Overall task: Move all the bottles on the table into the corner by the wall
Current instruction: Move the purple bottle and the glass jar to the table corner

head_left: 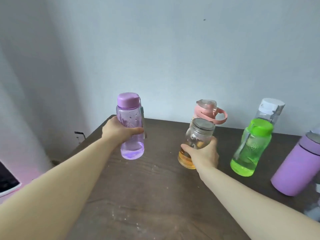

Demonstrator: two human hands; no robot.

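Observation:
My left hand (119, 131) grips a clear purple bottle (131, 125) with a purple cap, upright near the table's far left corner by the wall. My right hand (203, 154) is closed around a clear jar-like bottle (197, 141) with a metal lid and an amber base, at mid-table. Behind it stands a pink bottle (210, 110) with a loop handle. A green bottle (252, 148) stands to the right, with a clear white-capped bottle (270, 109) behind it. A solid purple flask (297, 170) is at the right edge.
The dark wooden table (155, 196) meets the pale wall at its far edge. Off its left side the floor shows a dark screen-like object (7, 181) on a pink surface. Pale specks dot the tabletop.

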